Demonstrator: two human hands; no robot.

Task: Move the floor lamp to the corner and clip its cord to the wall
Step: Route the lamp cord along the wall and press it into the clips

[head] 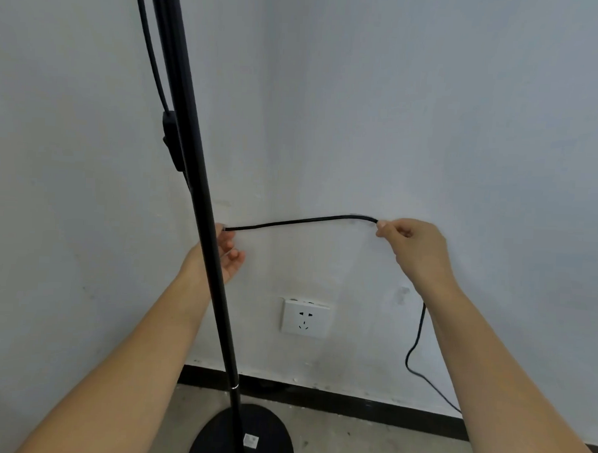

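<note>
The black floor lamp pole (202,222) rises from its round black base (267,440) on the floor near the room corner. A black cord (301,221) stretches roughly level along the right wall between my hands. My left hand (229,254), partly hidden behind the pole, pinches the cord's left end. My right hand (413,248) pinches the cord at its right end against the wall, where a small clear clip (358,216) seems to sit. Below my right forearm the cord (417,341) hangs down toward the floor. An inline switch (171,142) hangs beside the pole.
A white wall socket (304,318) sits low on the right wall, below the stretched cord. A black skirting board (351,405) runs along the wall's foot above the grey concrete floor (367,445). The room corner (266,122) lies just right of the pole.
</note>
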